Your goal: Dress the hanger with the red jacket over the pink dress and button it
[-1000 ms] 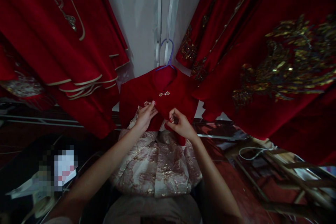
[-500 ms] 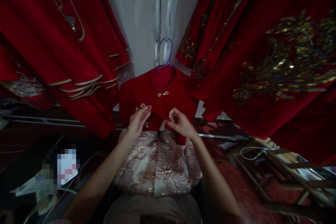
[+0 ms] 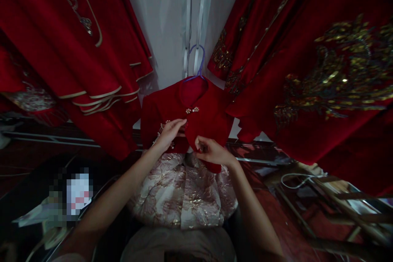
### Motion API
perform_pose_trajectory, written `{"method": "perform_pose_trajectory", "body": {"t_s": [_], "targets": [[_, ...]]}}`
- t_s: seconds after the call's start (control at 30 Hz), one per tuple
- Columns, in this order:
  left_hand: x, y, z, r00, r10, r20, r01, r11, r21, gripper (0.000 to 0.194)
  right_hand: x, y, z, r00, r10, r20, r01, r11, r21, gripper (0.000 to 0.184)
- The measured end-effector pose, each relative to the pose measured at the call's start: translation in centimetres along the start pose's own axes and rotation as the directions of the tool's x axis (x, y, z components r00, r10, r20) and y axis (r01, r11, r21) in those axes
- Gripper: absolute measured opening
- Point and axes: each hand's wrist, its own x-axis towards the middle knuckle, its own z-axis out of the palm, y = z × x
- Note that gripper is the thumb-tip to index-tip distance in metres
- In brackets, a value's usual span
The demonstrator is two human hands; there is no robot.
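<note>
red jacket hangs against left grip and right grip

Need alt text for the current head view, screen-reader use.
A person's left hand and curled right hand are at the front of a red jacket with a purple hanger at its neck. Shiny pale patterned fabric shows below it in the picture; red garments with pale edging hang left, gold-decorated red ones right.
</note>
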Motion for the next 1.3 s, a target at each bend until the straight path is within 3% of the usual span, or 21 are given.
{"method": "perform_pose_trajectory", "body": {"t_s": [0.07, 0.13, 0.23, 0.27, 0.33, 0.43, 0.57, 0.67, 0.73, 0.8, 0.83, 0.87, 0.9, 0.97, 1.03, 1.1, 1.2, 1.3], "targets": [[0.7, 1.5, 0.7, 0.962, 0.272, 0.025, -0.269, 0.924, 0.273, 0.030, -0.4, 0.1, -0.2, 0.988, 0.036, 0.150, -0.033, 0.999, -0.024, 0.018], [1.3, 2.9, 1.3, 0.881, 0.462, 0.107, -0.443, 0.720, 0.534, 0.028, -0.7, 0.2, -0.3, 0.976, 0.072, 0.204, -0.062, 0.997, -0.054, 0.018], [2.1, 4.6, 1.7, 0.792, 0.537, 0.291, -0.526, 0.360, 0.770, 0.019, -0.9, 0.2, -0.5, 0.980, 0.079, 0.183, -0.068, 0.996, -0.066, 0.017], [2.4, 5.0, 1.7, 0.772, 0.528, 0.352, -0.546, 0.269, 0.794, 0.018, -1.0, 0.2, -0.7, 0.980, 0.079, 0.182, -0.068, 0.996, -0.061, 0.017], [2.8, 5.6, 1.7, 0.742, 0.503, 0.444, -0.590, 0.174, 0.789, 0.018, -1.2, 0.2, -0.9, 0.977, 0.092, 0.194, -0.086, 0.995, -0.041, 0.016], [3.4, 6.4, 1.6, 0.729, 0.466, 0.501, -0.639, 0.204, 0.741, 0.015, -1.5, 0.2, -1.3, 0.968, 0.134, 0.214, -0.137, 0.990, 0.003, 0.019], [3.9, 6.8, 1.4, 0.751, 0.436, 0.496, -0.655, 0.390, 0.647, 0.004, -1.7, -0.2, -1.4, 0.975, 0.136, 0.174, -0.145, 0.989, 0.039, 0.021], [4.1, 6.7, 1.4, 0.744, 0.485, 0.461, -0.667, 0.493, 0.559, 0.004, -1.3, -1.1, -1.7, 0.998, 0.050, -0.040, -0.052, 0.996, -0.071, 0.020], [4.2, 6.6, 1.5, 0.754, 0.498, 0.428, -0.656, 0.550, 0.516, 0.005, -0.5, -1.8, -1.9, 0.946, -0.069, -0.316, -0.001, 0.976, -0.217, 0.022], [4.3, 6.5, 1.7, 0.807, 0.469, 0.360, -0.591, 0.644, 0.486, 0.006, 1.1, -2.4, -2.1, 0.820, -0.169, -0.547, 0.008, 0.959, -0.283, 0.025], [4.3, 6.4, 1.8, 0.845, 0.435, 0.310, -0.534, 0.701, 0.473, 0.008, 2.3, -2.7, -2.1, 0.773, -0.188, -0.606, 0.027, 0.964, -0.264, 0.026], [4.2, 6.4, 1.8, 0.883, 0.395, 0.255, -0.470, 0.749, 0.467, 0.010, 3.5, -2.9, -2.1, 0.764, -0.187, -0.617, 0.068, 0.975, -0.211, 0.028], [4.1, 6.4, 1.8, 0.912, 0.354, 0.207, -0.410, 0.776, 0.480, 0.013, 4.9, -3.0, -2.0, 0.784, -0.182, -0.594, 0.127, 0.983, -0.134, 0.033], [3.8, 6.4, 1.6, 0.939, 0.305, 0.158, -0.338, 0.736, 0.587, 0.019, 7.5, -2.8, -1.5, 0.849, -0.117, -0.516, 0.151, 0.988, 0.026, 0.048], [3.5, 6.3, 1.0, 0.941, 0.309, 0.139, -0.304, 0.584, 0.753, 0.018, 9.4, -2.2, -0.9, 0.843, 0.031, -0.538, 0.008, 0.998, 0.070, 0.068], [3.4, 6.2, 0.1, 0.942, 0.315, 0.112, -0.242, 0.414, 0.878, 0.011, 10.1, -1.3, -0.4, 0.759, 0.119, -0.640, -0.151, 0.988, 0.004, 0.089], [3.6, 6.2, -1.5, 0.953, 0.298, 0.061, -0.130, 0.217, 0.968, 0.017, 9.2, 0.0, -1.0, 0.603, 0.049, -0.796, -0.275, 0.950, -0.149, 0.096], [3.6, 7.0, -2.7, 0.954, 0.300, 0.029, -0.054, 0.076, 0.996, 0.022, 7.6, 0.8, -3.1, 0.557, -0.056, -0.829, -0.354, 0.887, -0.297, 0.083]]}}
